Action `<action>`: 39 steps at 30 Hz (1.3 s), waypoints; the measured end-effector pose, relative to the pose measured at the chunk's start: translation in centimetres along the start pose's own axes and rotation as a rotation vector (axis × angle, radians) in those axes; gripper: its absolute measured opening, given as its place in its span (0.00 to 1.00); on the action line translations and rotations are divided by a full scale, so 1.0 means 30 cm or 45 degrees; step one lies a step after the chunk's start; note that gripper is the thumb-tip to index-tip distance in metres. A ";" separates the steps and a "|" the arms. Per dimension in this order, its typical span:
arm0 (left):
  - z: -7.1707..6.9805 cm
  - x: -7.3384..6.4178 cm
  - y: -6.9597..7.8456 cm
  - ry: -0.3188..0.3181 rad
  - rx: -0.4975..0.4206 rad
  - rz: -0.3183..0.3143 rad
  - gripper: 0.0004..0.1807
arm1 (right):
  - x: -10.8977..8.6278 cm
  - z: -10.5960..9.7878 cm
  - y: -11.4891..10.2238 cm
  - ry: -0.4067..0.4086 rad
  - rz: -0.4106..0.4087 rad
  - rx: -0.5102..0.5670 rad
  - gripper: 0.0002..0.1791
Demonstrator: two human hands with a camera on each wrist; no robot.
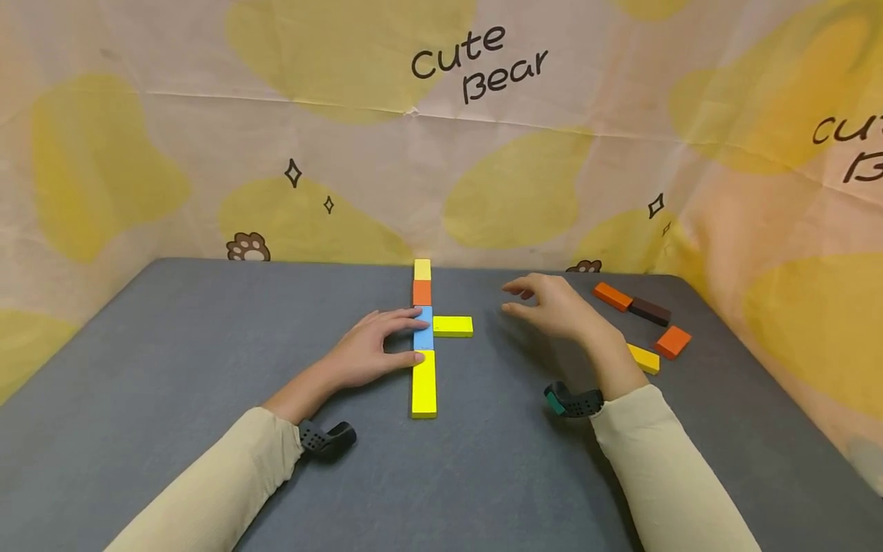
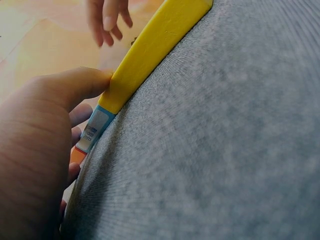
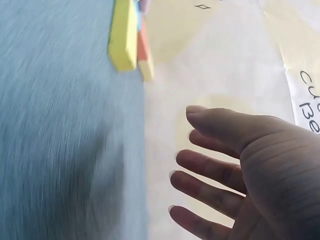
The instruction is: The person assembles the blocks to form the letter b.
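A line of blocks runs away from me down the middle of the table: a long yellow block (image 1: 424,391) nearest, then a blue block (image 1: 424,337), an orange block (image 1: 422,293) and a yellow block (image 1: 422,269) farthest. Another yellow block (image 1: 453,326) lies crosswise, its end against the blue one's right side. My left hand (image 1: 359,349) rests at the line with relaxed fingers over the blue block; its thumb touches the near yellow block (image 2: 150,55). Holding nothing, my right hand (image 1: 552,307) hovers right of the crosswise block, its fingers (image 3: 205,192) apart and loosely bent.
At the right side of the table lie an orange block (image 1: 612,297), a dark brown block (image 1: 650,311), another orange block (image 1: 673,342) and a yellow block (image 1: 645,359) partly behind my right wrist. A printed cloth (image 1: 386,169) hangs along the table's back edge.
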State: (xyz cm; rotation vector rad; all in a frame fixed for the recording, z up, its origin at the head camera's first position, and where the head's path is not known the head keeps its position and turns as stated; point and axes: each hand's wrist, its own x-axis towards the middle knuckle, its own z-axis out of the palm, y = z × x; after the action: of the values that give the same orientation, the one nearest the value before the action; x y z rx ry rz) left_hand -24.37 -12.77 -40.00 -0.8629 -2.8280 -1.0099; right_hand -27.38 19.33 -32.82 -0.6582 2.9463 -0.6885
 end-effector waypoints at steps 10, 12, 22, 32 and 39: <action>0.007 0.009 0.003 -0.013 -0.001 -0.003 0.31 | -0.140 -0.099 0.071 0.017 -0.031 -0.167 0.22; 0.008 0.011 0.003 -0.021 0.005 -0.003 0.32 | -0.173 -0.120 0.086 0.020 -0.033 -0.192 0.22; 0.008 0.009 0.002 -0.019 -0.003 0.003 0.31 | -0.312 -0.202 0.162 -0.014 0.049 -0.234 0.25; 0.011 0.012 0.007 -0.028 0.009 0.003 0.32 | -0.353 -0.226 0.287 -0.062 0.107 -0.254 0.29; 0.011 0.013 0.003 -0.011 0.004 0.001 0.31 | -0.342 -0.210 0.328 -0.091 0.130 -0.225 0.26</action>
State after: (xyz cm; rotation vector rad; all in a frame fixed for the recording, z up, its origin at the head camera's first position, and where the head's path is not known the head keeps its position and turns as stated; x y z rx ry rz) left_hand -24.60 -12.33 -40.12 -0.8706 -2.8353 -1.0032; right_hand -22.80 34.15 -31.94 -0.5262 2.9721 -0.3909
